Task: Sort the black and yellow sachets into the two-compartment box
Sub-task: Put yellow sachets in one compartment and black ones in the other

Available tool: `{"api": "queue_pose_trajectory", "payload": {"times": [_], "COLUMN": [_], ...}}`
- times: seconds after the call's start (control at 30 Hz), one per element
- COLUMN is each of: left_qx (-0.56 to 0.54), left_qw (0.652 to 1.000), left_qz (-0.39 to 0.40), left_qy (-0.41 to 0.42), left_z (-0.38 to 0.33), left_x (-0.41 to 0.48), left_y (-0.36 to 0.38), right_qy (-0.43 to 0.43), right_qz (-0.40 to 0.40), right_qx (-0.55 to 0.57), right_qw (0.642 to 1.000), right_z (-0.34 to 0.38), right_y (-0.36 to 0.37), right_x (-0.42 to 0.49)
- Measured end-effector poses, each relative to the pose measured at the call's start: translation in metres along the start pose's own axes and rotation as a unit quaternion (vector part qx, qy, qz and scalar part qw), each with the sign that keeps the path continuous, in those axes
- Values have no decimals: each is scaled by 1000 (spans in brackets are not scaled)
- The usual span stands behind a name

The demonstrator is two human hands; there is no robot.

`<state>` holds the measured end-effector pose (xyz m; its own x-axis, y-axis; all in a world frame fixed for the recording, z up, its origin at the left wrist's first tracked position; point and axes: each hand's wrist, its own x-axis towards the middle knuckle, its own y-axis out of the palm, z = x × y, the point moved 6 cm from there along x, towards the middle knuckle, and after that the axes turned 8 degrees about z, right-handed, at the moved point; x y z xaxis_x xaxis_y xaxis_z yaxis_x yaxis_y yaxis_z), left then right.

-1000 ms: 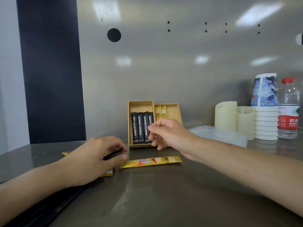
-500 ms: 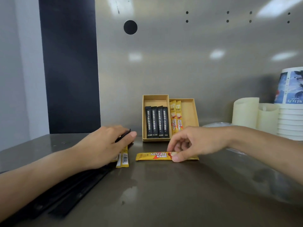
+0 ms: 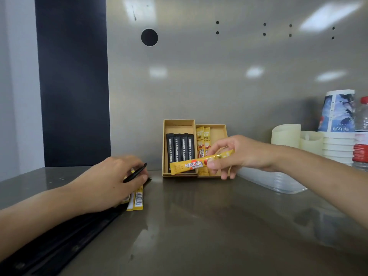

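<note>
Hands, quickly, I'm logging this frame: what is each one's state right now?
Left hand: grips a black sachet.
Right hand: pinches a yellow sachet, held in the air.

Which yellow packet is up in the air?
The yellow sachet marked NESCAFE, pinched in the right hand before the box. The others lie down: two in the box's right compartment, some on the table by the left hand.

Grey metal table [image 3: 199,226] bearing a two-compartment box [image 3: 178,122] at twelve o'clock, loose yellow sachets [image 3: 136,200] at ten, a black rail [image 3: 65,242] at eight, a clear tray [image 3: 278,184], cups [image 3: 336,148] and a bottle [image 3: 361,148] at two.
</note>
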<state>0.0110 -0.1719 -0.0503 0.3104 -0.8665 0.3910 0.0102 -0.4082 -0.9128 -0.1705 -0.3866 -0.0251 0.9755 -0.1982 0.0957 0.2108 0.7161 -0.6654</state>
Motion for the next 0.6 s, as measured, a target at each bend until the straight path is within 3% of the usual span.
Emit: {"api": "queue_pose_trajectory", "payload": {"times": [0.33,0.6], "left_qx": [5,7], "left_qw": [1000,1000], "left_qz": [-7,-9], "left_qy": [8,14], "left_z": [0,1], "left_x": [0,-1], "left_y": [1,0], "right_qy": [-49,-6], "right_qz": [-43,-74], "right_qx": [72,57], "right_qw": [995,996], "right_z": [-3,-17], "right_y": [-28,-21], "right_x": [-6,4]}}
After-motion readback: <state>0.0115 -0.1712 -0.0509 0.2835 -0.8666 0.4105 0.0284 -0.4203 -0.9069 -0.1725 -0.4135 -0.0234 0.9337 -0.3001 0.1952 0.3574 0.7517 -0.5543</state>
